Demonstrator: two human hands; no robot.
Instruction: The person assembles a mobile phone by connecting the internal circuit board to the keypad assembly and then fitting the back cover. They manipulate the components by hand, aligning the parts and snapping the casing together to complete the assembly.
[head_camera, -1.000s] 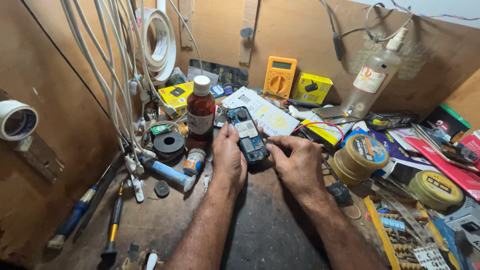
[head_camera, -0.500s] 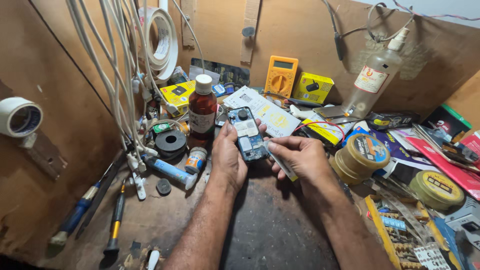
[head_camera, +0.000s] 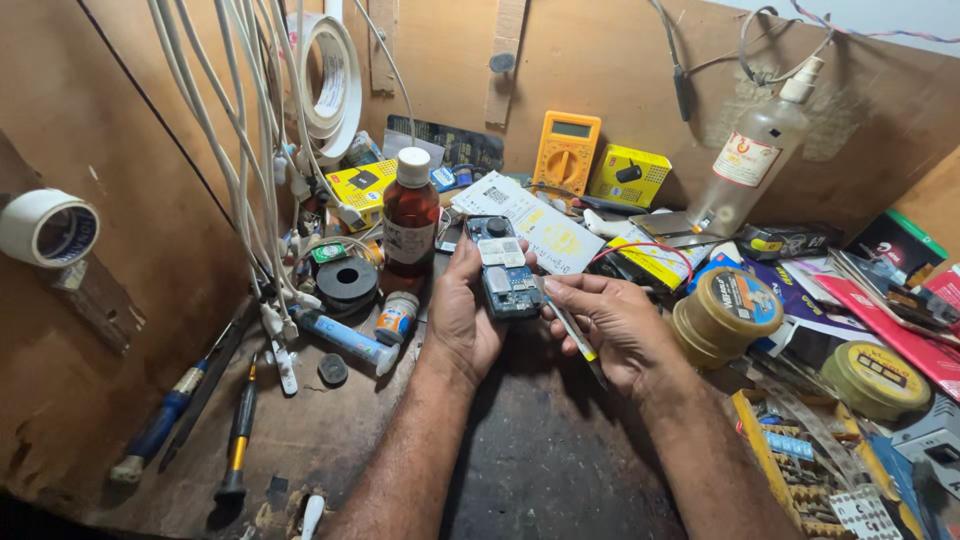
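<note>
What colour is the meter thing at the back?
Orange-yellow; the multimeter shows best in the head view.

counter (head_camera: 540, 470): worn wood, dark, matt, stained and rough
back wall (head_camera: 620, 70): bare brown board, matt
brown bottle (head_camera: 410, 225): glossy amber plastic or glass, white plastic cap, paper label
opened phone (head_camera: 505, 270): exposed circuit board, dull metal shields, in the left hand's (head_camera: 465, 320) grip
multimeter (head_camera: 566, 152): yellow plastic, smooth
tape roll (head_camera: 45, 228): white, slightly glossy
cables (head_camera: 235, 130): white plastic sheathing, smooth

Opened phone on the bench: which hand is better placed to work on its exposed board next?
Probably the right hand: it already holds a thin tool with its tip beside the opened phone. The left hand is occupied, its grip cradling the phone from the side.
</note>
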